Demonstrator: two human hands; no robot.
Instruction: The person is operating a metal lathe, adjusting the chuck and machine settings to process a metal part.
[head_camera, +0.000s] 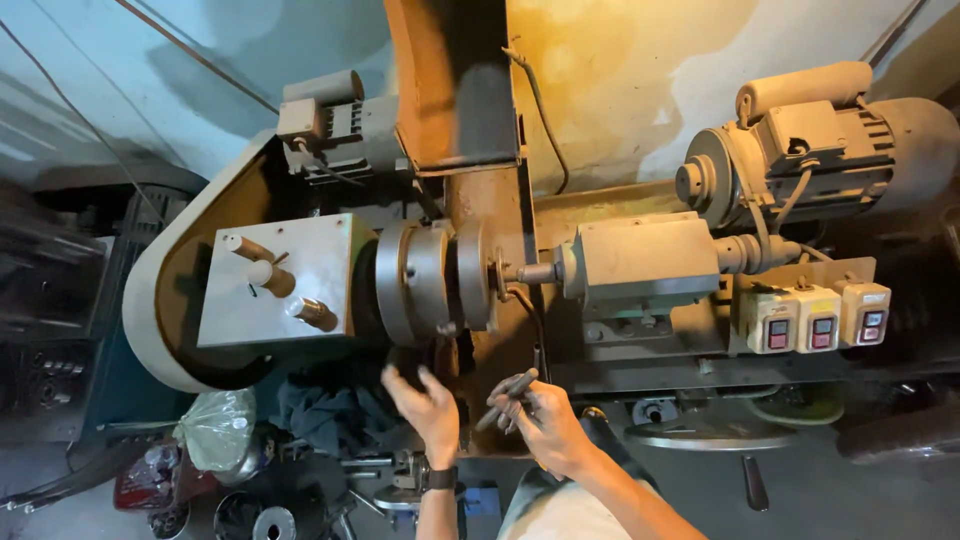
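My right hand (545, 425) is closed around a small bundle of thin dark metal rods (507, 398), held just below the machine. My left hand (425, 405) is spread with nothing in it, fingers apart, right under the round steel chuck (420, 283) and beside the rods. A dark watch sits on that wrist. Opposite the chuck stands a grey spindle block (640, 262) with a short shaft pointing at the chuck.
A grey plate (275, 280) with three stubby pins sits left of the chuck. Two electric motors (835, 140) (335, 125) are mounted behind. Three switch boxes (815, 318) with red and dark buttons are at right. A dark rag (330, 410), plastic bag (215, 428) and metal parts lie below.
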